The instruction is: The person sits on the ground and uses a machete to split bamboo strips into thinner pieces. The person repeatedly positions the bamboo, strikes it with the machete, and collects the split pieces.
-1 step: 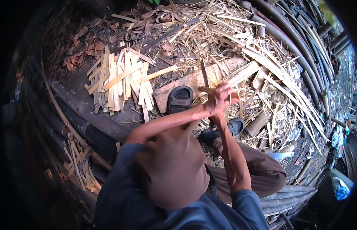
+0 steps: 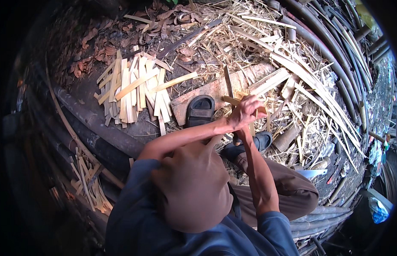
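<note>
My left forearm crosses my raised left knee, and my left hand [image 2: 249,106] closes over a short bamboo strip [image 2: 229,100] whose end sticks out to the left. The strip lies across the dark blade of a long knife [image 2: 227,81], which points away from me. Under the left wrist, my right hand [image 2: 240,128] is partly hidden; it appears closed round the knife, whose handle end shows beside my right wrist. Below both hands lies a flat wooden board [image 2: 194,96], between and beyond my sandals [image 2: 200,112].
Cut bamboo strips [image 2: 134,87] lie heaped at the left. Shavings and long split bamboo [image 2: 301,77] cover the ground at the right. Dark bamboo poles [image 2: 100,123] run along the left side, others [image 2: 322,42] along the right. A saw blade [image 2: 312,173] lies beside my right knee.
The fingers of my left hand have shifted very slightly on the strip. Everything else looks the same.
</note>
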Tool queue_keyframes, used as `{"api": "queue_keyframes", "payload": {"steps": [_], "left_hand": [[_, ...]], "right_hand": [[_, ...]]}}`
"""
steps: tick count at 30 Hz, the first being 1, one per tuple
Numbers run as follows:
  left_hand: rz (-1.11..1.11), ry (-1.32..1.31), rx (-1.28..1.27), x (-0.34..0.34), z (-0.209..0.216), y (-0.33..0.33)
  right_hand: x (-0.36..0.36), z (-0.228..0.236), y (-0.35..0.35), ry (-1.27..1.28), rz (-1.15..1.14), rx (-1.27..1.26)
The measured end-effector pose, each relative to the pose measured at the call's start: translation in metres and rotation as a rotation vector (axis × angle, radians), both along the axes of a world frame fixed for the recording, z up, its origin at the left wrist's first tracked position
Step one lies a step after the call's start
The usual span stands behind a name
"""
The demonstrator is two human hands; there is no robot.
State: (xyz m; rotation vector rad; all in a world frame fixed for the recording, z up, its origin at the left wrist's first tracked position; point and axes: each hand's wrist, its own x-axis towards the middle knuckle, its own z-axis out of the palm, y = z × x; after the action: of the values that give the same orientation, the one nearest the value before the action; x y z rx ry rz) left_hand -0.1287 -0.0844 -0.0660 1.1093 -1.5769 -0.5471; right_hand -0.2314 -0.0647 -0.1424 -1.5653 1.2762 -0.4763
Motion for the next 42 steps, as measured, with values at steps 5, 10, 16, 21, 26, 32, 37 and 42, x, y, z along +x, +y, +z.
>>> {"api": "queue_keyframes", "payload": {"steps": [5,10,16,21,26,32,37,42], "left_hand": [[0.017,-0.041,-0.035,0.002,0.002,-0.01],[0.012,-0.07,-0.057,0.005,-0.006,-0.013],[0.015,-0.056,0.0,0.014,0.009,-0.008],[0.191,0.076,0.052,0.012,-0.006,-0.041],[0.163,0.318,0.458,0.07,0.021,-0.068],[0.052,0.641,0.319,0.104,0.015,-0.078],[0.173,0.414,0.301,0.082,0.05,-0.067],[0.196,0.094,0.266,0.065,-0.005,-0.046]], "right_hand": [[0.002,0.001,-0.009,-0.004,0.03,0.005],[0.009,-0.001,-0.016,-0.007,0.023,0.014],[0.012,-0.005,-0.022,-0.062,0.012,0.024],[0.024,-0.021,-0.02,-0.186,0.021,0.018],[0.059,0.044,-0.04,0.456,0.007,0.463],[0.047,0.02,-0.022,0.252,-0.044,0.198],[0.035,0.039,0.005,0.245,-0.113,-0.07],[0.036,-0.01,0.031,0.2,-0.25,-0.182]]}}
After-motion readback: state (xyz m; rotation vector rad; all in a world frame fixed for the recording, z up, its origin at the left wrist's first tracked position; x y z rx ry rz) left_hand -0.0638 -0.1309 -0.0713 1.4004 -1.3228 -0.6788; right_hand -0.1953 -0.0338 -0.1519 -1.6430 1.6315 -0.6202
